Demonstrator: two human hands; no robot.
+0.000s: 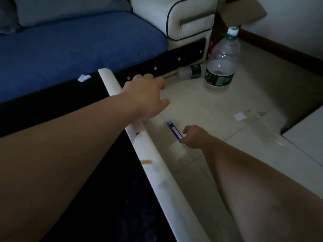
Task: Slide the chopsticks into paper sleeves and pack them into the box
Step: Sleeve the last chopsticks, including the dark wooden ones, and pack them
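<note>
The blue paper sleeve (173,130) lies on the pale tiled floor (244,126), just right of the white table edge (157,172). Its near end is pinched by the right hand (194,137). The left hand (145,96) is held loosely spread above that edge. A water bottle (221,67) stands farther off.

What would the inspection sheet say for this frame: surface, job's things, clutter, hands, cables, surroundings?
Surface: dark table top with a white rim; pale tiled floor beside it.
Job's things: one blue-and-white sleeve low beside the rim; bare chopsticks not seen.
Clutter: large water bottle upright, small bottle lying, paper scrap, all on the floor.
Hands: left hand reaches over the rim, fingers relaxed, holding nothing; right hand pinches the sleeve's near end.
Cables: nothing seen.
Surroundings: blue sofa, cardboard box beyond its armrest; dim light.
</note>
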